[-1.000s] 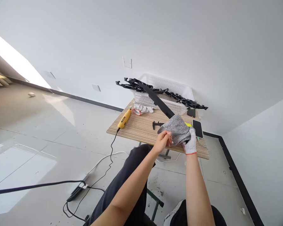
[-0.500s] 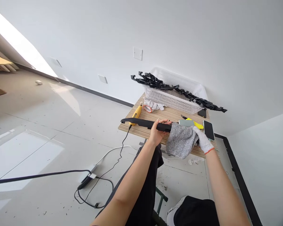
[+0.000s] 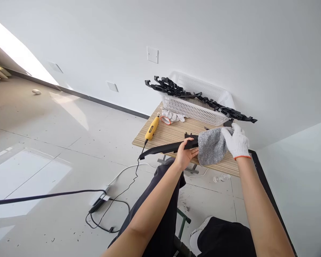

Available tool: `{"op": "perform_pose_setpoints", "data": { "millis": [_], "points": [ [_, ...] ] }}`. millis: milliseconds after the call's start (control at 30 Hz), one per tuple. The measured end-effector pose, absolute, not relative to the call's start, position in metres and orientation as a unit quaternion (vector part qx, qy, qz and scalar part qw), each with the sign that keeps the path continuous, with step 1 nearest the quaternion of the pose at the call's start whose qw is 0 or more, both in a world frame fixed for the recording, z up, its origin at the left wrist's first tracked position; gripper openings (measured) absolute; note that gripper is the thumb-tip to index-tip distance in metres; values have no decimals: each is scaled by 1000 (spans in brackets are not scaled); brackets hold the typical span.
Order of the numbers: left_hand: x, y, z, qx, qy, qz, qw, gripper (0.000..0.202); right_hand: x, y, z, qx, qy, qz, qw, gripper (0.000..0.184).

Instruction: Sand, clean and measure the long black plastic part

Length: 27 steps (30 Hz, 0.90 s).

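Note:
My bare left hand [image 3: 186,154] grips a long black plastic trim strip [image 3: 163,148] near its middle, above the front of the small table. The strip's curved end points left past the table edge. A grey cloth [image 3: 212,146] drapes over the strip's right part and hides it. My right hand [image 3: 237,141], in a white knit glove with an orange cuff, is closed on the cloth's upper right side. Whether its fingers also press on the strip through the cloth cannot be seen.
On the wood-grain table [image 3: 173,132] stand a white plastic basket [image 3: 198,112] with several black plastic parts [image 3: 176,89] across it, a yellow corded rotary tool [image 3: 152,128] and a white glove [image 3: 172,116]. A power strip [image 3: 98,203] and cables lie on the floor at left.
The strip's left end has swung down and toward me. My right hand has moved up and slightly right with the cloth, which now covers the spot where the phone and yellow item showed.

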State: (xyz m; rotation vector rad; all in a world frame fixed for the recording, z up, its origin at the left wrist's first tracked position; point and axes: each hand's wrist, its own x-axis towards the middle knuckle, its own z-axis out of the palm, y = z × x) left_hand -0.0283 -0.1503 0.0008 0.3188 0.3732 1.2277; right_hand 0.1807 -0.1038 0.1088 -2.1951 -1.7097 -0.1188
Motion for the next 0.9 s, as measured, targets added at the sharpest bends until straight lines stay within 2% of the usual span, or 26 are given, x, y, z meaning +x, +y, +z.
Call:
{"op": "perform_pose_setpoints", "data": {
  "millis": [167,333,467,600,733,900],
  "points": [
    [-15,-151,-4,118,205,574,784,37,168,-129,86,-787,-591,-67,162,82],
    [-10,-147,-7,99,243,575,775,38,147,-164,49,-694,-656,-151,254,76],
    [-11,-144,-5,93,262,595,754,37,128,-185,9,-598,-771,-106,193,63],
    [-10,-145,-7,95,259,594,756,33,111,-188,-8,-615,-748,-83,234,62],
    [-7,-144,-14,88,337,595,724,29,87,-191,-2,-584,-763,-50,273,48],
    [-7,-146,-15,83,362,614,696,27,74,-199,3,-581,-755,17,304,45]
  ]
}}
